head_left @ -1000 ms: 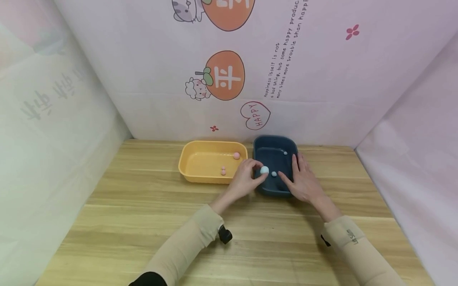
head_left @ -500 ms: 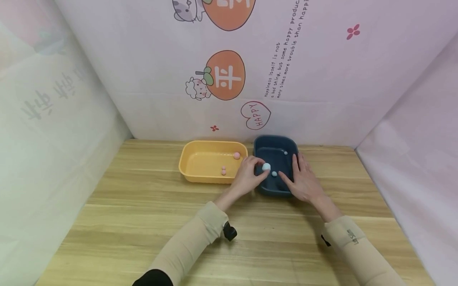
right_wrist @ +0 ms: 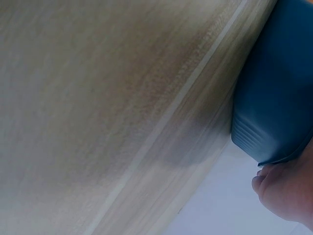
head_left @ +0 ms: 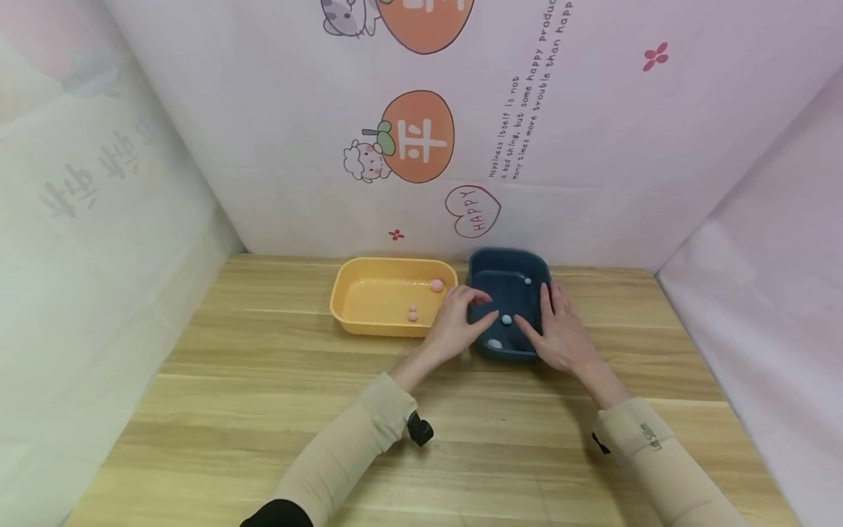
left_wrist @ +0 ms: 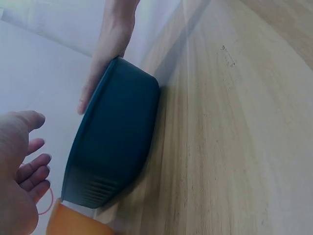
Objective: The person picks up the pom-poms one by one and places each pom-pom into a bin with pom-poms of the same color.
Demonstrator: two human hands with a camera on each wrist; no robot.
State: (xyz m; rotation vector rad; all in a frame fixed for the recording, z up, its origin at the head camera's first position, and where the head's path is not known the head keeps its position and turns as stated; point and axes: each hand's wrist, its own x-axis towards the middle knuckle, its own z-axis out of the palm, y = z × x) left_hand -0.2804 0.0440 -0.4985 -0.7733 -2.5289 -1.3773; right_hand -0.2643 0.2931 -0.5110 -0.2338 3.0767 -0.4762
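Observation:
The left hand [head_left: 454, 322] hovers over the left rim of the dark blue tray [head_left: 503, 256], thumb and fingertips apart with nothing between them. Below it, a large pale blue ball [head_left: 495, 343] lies at the tray's front left, partly hidden by the front wall. A medium pale blue ball [head_left: 506, 320] sits near the right thumb, and a small one [head_left: 527, 281] is at the back right. The right hand [head_left: 563, 333] rests on the tray's right rim, fingers extended along it and thumb reaching inside. The left wrist view shows the tray's outer wall [left_wrist: 117, 132].
A yellow tray [head_left: 339, 304] stands close against the blue tray's left side. Inside it are a larger pink ball [head_left: 437, 285] and two smaller pink balls [head_left: 412, 313]. Printed cloth [head_left: 579, 219] rises behind the wooden table [head_left: 263, 373] and along both sides.
The left hand has let go of the large pale blue ball, which now lies at the front of the blue tray. The right hand stays in place on the rim.

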